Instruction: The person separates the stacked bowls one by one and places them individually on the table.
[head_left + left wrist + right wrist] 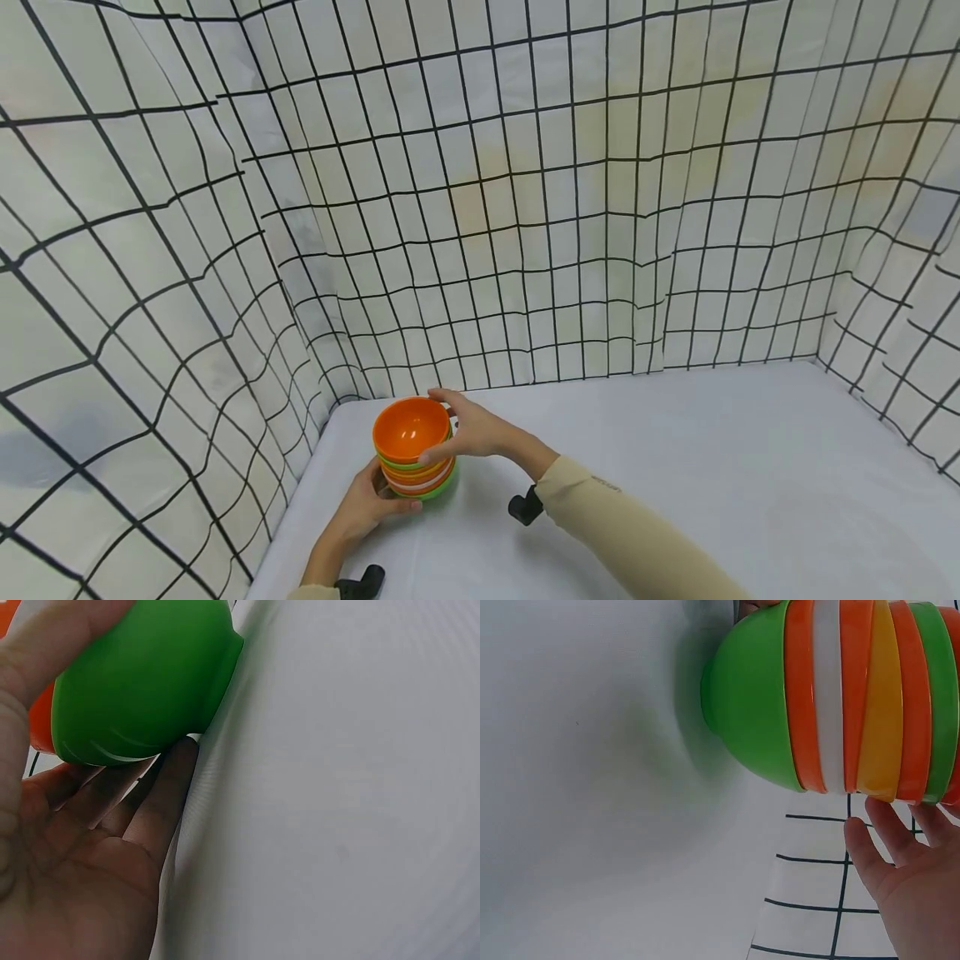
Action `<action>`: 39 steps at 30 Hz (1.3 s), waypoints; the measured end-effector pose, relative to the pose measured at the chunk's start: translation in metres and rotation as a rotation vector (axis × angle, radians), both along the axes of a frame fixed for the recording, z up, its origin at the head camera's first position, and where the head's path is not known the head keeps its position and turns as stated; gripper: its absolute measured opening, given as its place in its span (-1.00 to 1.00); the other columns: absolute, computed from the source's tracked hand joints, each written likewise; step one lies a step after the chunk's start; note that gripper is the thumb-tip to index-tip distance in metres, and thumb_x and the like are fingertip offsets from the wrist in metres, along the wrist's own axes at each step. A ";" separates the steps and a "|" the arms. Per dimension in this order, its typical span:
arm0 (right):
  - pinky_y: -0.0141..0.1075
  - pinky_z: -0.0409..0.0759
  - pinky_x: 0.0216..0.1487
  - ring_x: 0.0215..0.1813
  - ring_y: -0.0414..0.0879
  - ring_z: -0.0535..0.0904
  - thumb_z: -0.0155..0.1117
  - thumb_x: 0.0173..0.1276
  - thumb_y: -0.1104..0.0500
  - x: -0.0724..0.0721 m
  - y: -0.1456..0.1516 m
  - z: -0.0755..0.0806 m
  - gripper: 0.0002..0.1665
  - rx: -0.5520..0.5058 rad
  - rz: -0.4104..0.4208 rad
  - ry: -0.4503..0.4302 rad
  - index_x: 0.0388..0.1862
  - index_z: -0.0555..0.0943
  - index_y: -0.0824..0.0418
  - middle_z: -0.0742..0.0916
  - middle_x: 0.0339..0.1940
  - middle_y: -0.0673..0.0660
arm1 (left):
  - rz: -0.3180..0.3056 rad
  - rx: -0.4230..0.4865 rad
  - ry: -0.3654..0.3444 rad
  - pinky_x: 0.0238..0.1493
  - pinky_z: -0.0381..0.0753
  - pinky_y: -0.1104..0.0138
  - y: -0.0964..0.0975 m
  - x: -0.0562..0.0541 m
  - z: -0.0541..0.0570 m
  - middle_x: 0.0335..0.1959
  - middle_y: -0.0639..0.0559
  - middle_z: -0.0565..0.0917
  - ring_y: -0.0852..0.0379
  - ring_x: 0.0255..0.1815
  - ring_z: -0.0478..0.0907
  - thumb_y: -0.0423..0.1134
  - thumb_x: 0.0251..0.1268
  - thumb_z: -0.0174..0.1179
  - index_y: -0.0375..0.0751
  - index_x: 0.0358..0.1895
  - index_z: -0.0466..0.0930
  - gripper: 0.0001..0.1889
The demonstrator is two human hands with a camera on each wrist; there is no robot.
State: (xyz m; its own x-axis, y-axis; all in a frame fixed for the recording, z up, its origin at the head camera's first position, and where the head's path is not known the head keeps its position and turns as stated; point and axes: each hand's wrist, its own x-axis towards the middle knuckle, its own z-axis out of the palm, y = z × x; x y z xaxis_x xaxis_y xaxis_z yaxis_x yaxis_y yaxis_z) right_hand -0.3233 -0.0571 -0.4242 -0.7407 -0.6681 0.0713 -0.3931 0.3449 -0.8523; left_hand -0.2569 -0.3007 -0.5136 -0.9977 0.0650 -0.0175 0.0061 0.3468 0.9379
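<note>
A stack of nested bowls (855, 697) stands on the white table, leaning slightly in the head view. Its top bowl (410, 429) is orange with its inside showing, and the bottom bowl (142, 682) is green. Orange, yellow, white and green rims are layered between them. My left hand (363, 508) holds the stack low down, thumb at the near side and fingers behind the green bowl. Higher up, my right hand (476, 429) grips the stack from the right, with the thumb near the front rim and fingers at the far side.
The white tabletop (675, 467) stretches out to the right of the bowls. Pale walls with a black grid (525, 208) rise behind the table and on both sides. Black wrist cameras (527, 506) sit below each hand.
</note>
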 end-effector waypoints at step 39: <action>-0.30 0.64 0.26 0.25 -0.22 0.54 0.64 0.08 -0.08 -0.009 -0.021 -0.023 0.21 -0.150 0.038 -0.025 0.61 0.14 0.01 0.58 0.33 -0.09 | 0.033 0.043 -0.047 0.60 0.34 -0.05 0.002 0.001 -0.001 0.41 -0.04 0.54 -0.11 0.49 0.42 -0.30 -0.07 0.63 -0.02 0.46 0.33 -0.06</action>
State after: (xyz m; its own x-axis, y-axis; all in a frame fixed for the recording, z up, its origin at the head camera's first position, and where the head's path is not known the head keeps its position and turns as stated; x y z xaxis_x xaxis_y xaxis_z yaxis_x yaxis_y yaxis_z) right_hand -0.3322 -0.0780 -0.4472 -0.7176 -0.6792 0.1539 -0.3812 0.1981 -0.9030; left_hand -0.2563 -0.2989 -0.5144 -0.9975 0.0340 -0.0623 -0.0490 0.3054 0.9509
